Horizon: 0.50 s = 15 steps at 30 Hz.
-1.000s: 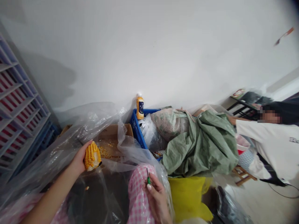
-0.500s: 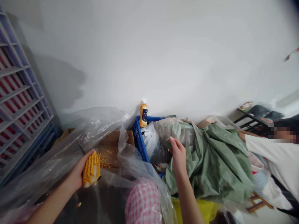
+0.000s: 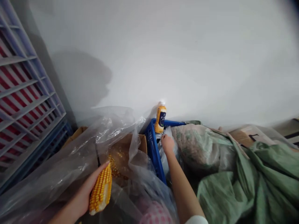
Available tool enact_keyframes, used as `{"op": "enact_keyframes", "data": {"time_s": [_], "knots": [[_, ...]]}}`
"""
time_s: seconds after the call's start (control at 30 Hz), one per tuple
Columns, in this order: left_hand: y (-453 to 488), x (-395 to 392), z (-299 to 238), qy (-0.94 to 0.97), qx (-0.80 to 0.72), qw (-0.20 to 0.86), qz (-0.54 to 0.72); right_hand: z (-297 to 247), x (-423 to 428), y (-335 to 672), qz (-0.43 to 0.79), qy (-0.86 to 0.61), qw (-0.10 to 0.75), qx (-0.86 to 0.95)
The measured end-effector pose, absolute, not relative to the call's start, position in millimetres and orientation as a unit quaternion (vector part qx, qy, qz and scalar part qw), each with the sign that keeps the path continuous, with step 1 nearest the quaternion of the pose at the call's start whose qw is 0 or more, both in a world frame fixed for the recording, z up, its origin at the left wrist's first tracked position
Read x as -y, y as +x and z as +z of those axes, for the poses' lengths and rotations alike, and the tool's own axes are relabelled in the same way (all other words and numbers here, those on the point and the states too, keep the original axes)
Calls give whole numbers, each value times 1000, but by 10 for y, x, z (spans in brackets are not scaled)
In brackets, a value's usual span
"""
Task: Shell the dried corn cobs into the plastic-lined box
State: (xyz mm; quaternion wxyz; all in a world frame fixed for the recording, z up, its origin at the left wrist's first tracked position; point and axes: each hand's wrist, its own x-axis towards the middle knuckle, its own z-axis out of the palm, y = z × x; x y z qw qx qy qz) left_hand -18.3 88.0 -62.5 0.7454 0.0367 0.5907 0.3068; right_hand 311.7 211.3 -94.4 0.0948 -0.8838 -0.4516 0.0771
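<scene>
The left hand (image 3: 80, 199) grips a corn cob (image 3: 101, 190), its long axis tilted, tip pointing up and right toward a cardboard box (image 3: 133, 143) of loose kernels (image 3: 115, 168). The left fingers (image 3: 95, 180) wrap along the cob. A plastic sheet (image 3: 58, 165) lies just left of it. The right hand (image 3: 167, 144) reaches over the rim of a blue crate (image 3: 154, 155); its fingers (image 3: 164, 139) are bunched, and whether they pinch anything cannot be told.

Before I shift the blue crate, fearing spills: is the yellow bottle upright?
Upright: the yellow bottle stands cap up above the blue crate's rim.
</scene>
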Motion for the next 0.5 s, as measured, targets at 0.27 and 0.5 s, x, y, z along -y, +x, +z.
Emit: {"op": "enact_keyframes", "data": {"time_s": [0.27,0.5], "knots": [[-100,-872,-490,48,-615,741,267,-848,-2008,3094,88,-885,45,455],[-121,-904,-471,43,-574,759,304,-256,-1764,2868,103,-859,67,497]]}}
